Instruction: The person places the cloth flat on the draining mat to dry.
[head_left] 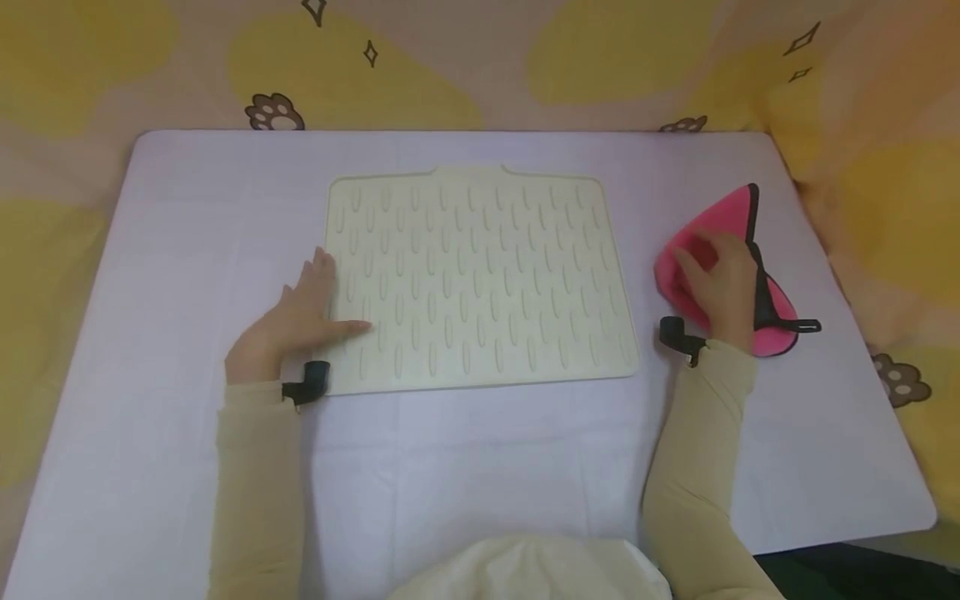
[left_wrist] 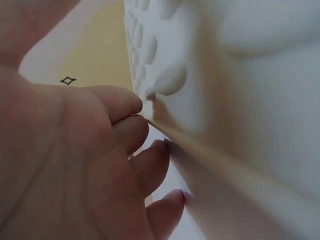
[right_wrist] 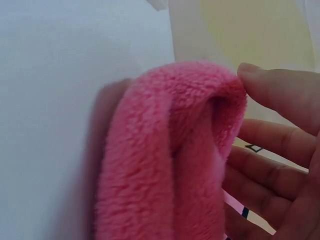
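A cream mat with rows of raised oval ridges lies flat on the table. Along its left edge is my left hand, fingers extended beside the rim and thumb resting on the top surface. The left wrist view shows those fingertips against the mat's edge. Right of the mat lies a folded, fuzzy pink cloth with black trim and a black strap. My right hand pinches a fold of it. In the right wrist view the thumb touches the top of the pink fold, fingers behind it.
A white cover spreads over the table. Yellow-and-beige patterned fabric rises behind the far edge and along the sides. Small black cameras are worn on both wrists.
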